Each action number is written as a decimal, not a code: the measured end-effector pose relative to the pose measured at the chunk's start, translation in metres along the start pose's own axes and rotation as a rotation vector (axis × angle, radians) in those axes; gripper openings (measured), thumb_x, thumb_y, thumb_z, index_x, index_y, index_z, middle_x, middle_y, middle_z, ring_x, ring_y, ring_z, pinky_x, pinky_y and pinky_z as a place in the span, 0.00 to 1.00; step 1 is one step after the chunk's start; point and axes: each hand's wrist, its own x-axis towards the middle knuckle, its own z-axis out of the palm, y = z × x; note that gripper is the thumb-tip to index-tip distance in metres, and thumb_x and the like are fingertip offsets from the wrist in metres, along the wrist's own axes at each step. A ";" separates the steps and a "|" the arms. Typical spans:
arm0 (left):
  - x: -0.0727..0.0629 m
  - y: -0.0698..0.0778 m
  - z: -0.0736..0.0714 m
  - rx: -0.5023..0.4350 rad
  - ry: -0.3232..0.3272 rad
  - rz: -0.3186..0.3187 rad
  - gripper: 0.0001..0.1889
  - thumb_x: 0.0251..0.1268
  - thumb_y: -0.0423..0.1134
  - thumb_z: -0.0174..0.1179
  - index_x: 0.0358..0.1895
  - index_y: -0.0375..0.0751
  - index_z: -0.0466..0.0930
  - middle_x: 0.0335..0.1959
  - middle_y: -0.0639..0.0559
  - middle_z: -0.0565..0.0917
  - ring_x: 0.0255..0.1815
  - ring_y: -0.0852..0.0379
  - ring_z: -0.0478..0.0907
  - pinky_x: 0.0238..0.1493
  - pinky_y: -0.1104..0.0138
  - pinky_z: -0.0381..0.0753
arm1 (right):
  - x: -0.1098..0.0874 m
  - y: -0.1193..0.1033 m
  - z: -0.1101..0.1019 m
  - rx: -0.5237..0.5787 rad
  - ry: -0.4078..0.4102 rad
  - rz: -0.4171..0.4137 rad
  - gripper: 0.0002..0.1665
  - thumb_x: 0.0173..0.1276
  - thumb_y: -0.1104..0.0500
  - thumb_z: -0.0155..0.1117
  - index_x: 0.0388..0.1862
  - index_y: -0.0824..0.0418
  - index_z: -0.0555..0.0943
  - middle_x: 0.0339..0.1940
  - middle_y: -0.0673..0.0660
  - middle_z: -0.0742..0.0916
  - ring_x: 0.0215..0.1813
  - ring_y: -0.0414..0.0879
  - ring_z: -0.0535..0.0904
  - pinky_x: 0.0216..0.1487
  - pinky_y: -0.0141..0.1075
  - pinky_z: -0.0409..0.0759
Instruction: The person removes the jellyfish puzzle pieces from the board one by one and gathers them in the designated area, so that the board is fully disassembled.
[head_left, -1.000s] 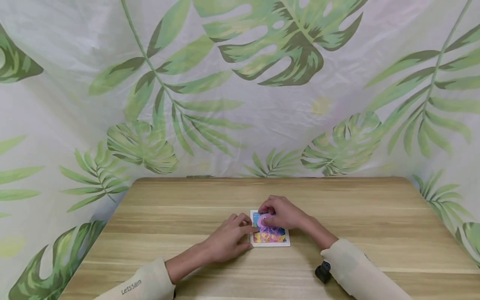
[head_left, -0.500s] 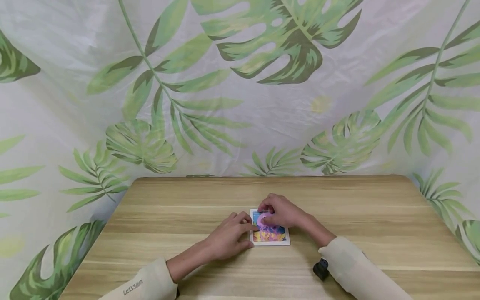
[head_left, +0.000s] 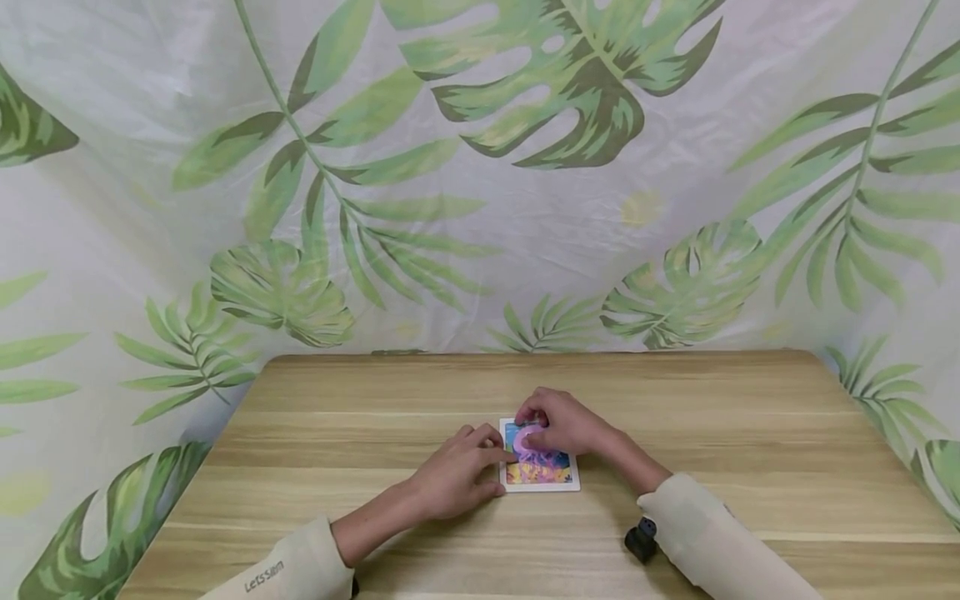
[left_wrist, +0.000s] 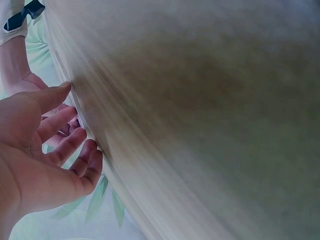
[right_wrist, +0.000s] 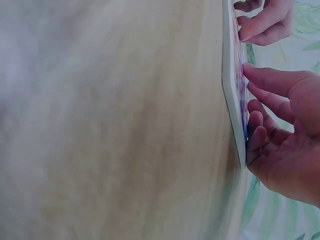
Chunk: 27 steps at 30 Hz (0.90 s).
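A small square picture board [head_left: 577,487] with a white border lies flat on the table. Its picture shows a pink, round-headed sea creature [head_left: 534,458] over a blue and yellow seabed. My left hand [head_left: 453,479] rests at the board's left edge, one finger reaching onto the picture and the thumb by the lower left corner. Over the upper part is my right hand [head_left: 570,423], thumb and bent fingers touching the pink head, which they partly cover. In the right wrist view the right thumb and index fingertips meet the board's face; I cannot tell whether they pinch a loose piece.
The wood-grain table [head_left: 337,392] reaches back to a leaf-patterned cloth [head_left: 555,225] hanging behind it. A small black device [head_left: 641,540] sits at the right sleeve [head_left: 697,525]. The left sleeve [head_left: 303,558] lies over the table's near side.
Both hands stay nearly where they were on the board. The view shifts very slightly, and the right wrist with its black device edges a little to the left.
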 end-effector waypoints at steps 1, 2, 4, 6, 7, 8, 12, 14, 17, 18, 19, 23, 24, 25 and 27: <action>0.000 0.000 0.000 0.000 0.001 0.001 0.22 0.70 0.44 0.74 0.65 0.47 0.87 0.62 0.50 0.80 0.54 0.55 0.71 0.56 0.59 0.76 | 0.000 0.000 0.000 -0.004 -0.003 0.006 0.13 0.68 0.62 0.78 0.50 0.58 0.89 0.44 0.53 0.84 0.45 0.46 0.77 0.47 0.36 0.75; 0.001 0.000 0.000 0.002 0.001 0.001 0.22 0.70 0.44 0.74 0.65 0.47 0.87 0.62 0.50 0.80 0.54 0.55 0.71 0.56 0.59 0.76 | 0.001 0.000 -0.001 -0.005 -0.008 0.012 0.12 0.67 0.62 0.78 0.50 0.57 0.89 0.43 0.53 0.84 0.44 0.46 0.76 0.46 0.36 0.74; 0.001 0.000 0.000 0.003 0.001 0.000 0.22 0.69 0.44 0.74 0.65 0.47 0.88 0.62 0.50 0.80 0.53 0.56 0.71 0.55 0.60 0.75 | 0.002 -0.001 -0.001 -0.007 -0.015 0.023 0.12 0.67 0.63 0.78 0.49 0.57 0.90 0.43 0.53 0.83 0.44 0.46 0.75 0.46 0.36 0.73; 0.001 -0.001 0.001 0.006 0.002 0.002 0.22 0.69 0.44 0.74 0.65 0.48 0.88 0.61 0.50 0.80 0.53 0.56 0.71 0.55 0.60 0.75 | 0.002 -0.002 -0.002 -0.010 -0.020 0.032 0.12 0.66 0.63 0.78 0.48 0.57 0.90 0.43 0.54 0.83 0.43 0.45 0.75 0.45 0.36 0.73; 0.001 -0.001 0.001 0.008 0.002 0.004 0.22 0.69 0.44 0.75 0.65 0.48 0.88 0.61 0.50 0.80 0.52 0.56 0.71 0.55 0.61 0.75 | 0.002 -0.002 -0.002 -0.011 -0.022 0.035 0.12 0.66 0.63 0.78 0.48 0.57 0.90 0.43 0.54 0.83 0.43 0.45 0.74 0.45 0.36 0.73; 0.001 -0.001 0.001 0.010 0.003 0.004 0.23 0.69 0.44 0.74 0.65 0.48 0.87 0.61 0.50 0.80 0.52 0.56 0.71 0.54 0.61 0.75 | 0.002 -0.003 -0.002 -0.012 -0.023 0.036 0.12 0.66 0.63 0.78 0.48 0.57 0.90 0.43 0.54 0.83 0.42 0.44 0.74 0.45 0.36 0.72; 0.001 -0.001 0.001 0.019 0.007 0.013 0.23 0.69 0.44 0.74 0.66 0.48 0.87 0.61 0.50 0.80 0.52 0.56 0.71 0.54 0.61 0.75 | 0.002 -0.004 -0.002 -0.016 -0.022 0.037 0.13 0.64 0.64 0.78 0.48 0.58 0.90 0.42 0.54 0.82 0.42 0.44 0.74 0.44 0.36 0.72; 0.001 -0.001 0.002 0.024 0.009 0.015 0.23 0.69 0.44 0.74 0.66 0.48 0.87 0.61 0.50 0.80 0.52 0.56 0.71 0.54 0.61 0.75 | 0.002 -0.004 -0.002 -0.014 -0.023 0.037 0.13 0.64 0.64 0.77 0.48 0.58 0.89 0.42 0.55 0.82 0.42 0.44 0.73 0.45 0.36 0.72; 0.001 -0.002 0.002 0.026 0.012 0.020 0.23 0.69 0.44 0.75 0.65 0.48 0.87 0.61 0.50 0.80 0.52 0.56 0.71 0.54 0.61 0.75 | 0.002 -0.004 -0.002 -0.007 -0.028 0.036 0.14 0.64 0.64 0.77 0.49 0.59 0.88 0.44 0.55 0.81 0.43 0.45 0.73 0.45 0.36 0.72; 0.001 -0.001 0.003 0.025 0.013 0.020 0.23 0.69 0.44 0.75 0.65 0.48 0.88 0.61 0.50 0.80 0.52 0.56 0.71 0.54 0.61 0.75 | 0.001 -0.004 -0.002 -0.002 -0.031 0.035 0.14 0.65 0.64 0.76 0.49 0.59 0.88 0.44 0.56 0.81 0.44 0.45 0.73 0.46 0.36 0.71; 0.001 -0.002 0.003 0.025 0.013 0.021 0.23 0.69 0.44 0.75 0.65 0.48 0.88 0.61 0.50 0.80 0.52 0.56 0.71 0.55 0.60 0.76 | 0.002 -0.004 -0.002 0.003 -0.033 0.036 0.14 0.65 0.64 0.76 0.49 0.59 0.88 0.45 0.56 0.81 0.44 0.45 0.73 0.46 0.36 0.72; 0.002 -0.002 0.003 0.026 0.015 0.023 0.22 0.69 0.44 0.75 0.65 0.48 0.88 0.61 0.50 0.80 0.54 0.55 0.72 0.59 0.56 0.77 | 0.002 -0.002 -0.001 0.009 -0.033 0.042 0.14 0.66 0.65 0.75 0.50 0.59 0.87 0.47 0.56 0.81 0.46 0.46 0.73 0.48 0.37 0.72; 0.002 -0.002 0.003 0.027 0.015 0.024 0.22 0.69 0.44 0.75 0.65 0.48 0.88 0.61 0.50 0.80 0.54 0.55 0.72 0.58 0.56 0.77 | 0.002 -0.003 -0.001 0.011 -0.031 0.044 0.14 0.66 0.65 0.75 0.50 0.59 0.86 0.48 0.56 0.81 0.46 0.45 0.73 0.49 0.37 0.72; 0.002 -0.002 0.003 0.027 0.015 0.024 0.22 0.69 0.44 0.75 0.65 0.48 0.88 0.61 0.50 0.80 0.54 0.56 0.72 0.58 0.57 0.77 | 0.002 -0.002 0.000 0.011 -0.028 0.042 0.14 0.66 0.65 0.75 0.50 0.59 0.86 0.48 0.56 0.81 0.46 0.45 0.73 0.49 0.38 0.73; 0.001 -0.002 0.003 0.026 0.015 0.024 0.22 0.69 0.44 0.75 0.65 0.48 0.88 0.61 0.50 0.80 0.53 0.56 0.72 0.56 0.59 0.77 | 0.002 -0.002 0.001 0.015 -0.023 0.032 0.13 0.67 0.65 0.75 0.49 0.59 0.86 0.48 0.55 0.82 0.46 0.46 0.74 0.49 0.38 0.73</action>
